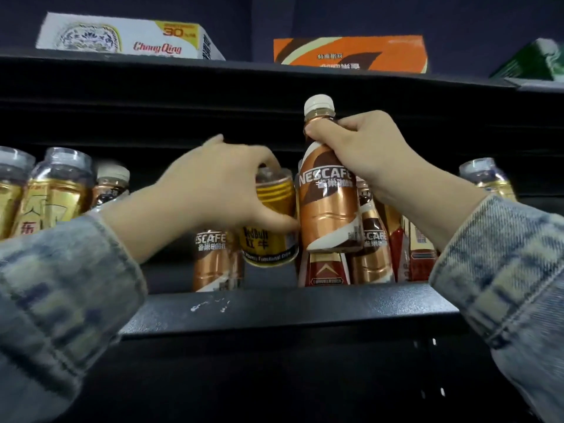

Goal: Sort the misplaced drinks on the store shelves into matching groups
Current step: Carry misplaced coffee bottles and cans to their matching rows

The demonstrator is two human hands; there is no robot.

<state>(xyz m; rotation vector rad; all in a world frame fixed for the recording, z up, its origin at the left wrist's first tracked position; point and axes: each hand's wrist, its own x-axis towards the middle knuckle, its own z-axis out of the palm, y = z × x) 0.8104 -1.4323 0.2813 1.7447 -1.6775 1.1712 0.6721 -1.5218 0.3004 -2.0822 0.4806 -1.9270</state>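
Head view sits close, tilted up at the black shelf edge [290, 303]; cartons [351, 54] on the upper shelf at twelve o'clock.

The shelf edge [290, 309] is dark painted metal, matt, with small white scuffs in the paint. Above it, the Nescafé bottle [328, 206] carries a glossy copper-toned plastic sleeve with a metallic sheen and a smooth off-white plastic cap. Just left of that bottle, the Red Bull can [270, 233] is gold metal, glossy, ribbed near its top. Well above the shelf edge, the white carton [122, 38] and the orange carton [351, 54] look like printed cardboard. Both sleeves [61, 294] are faded denim cloth, coarse-woven.
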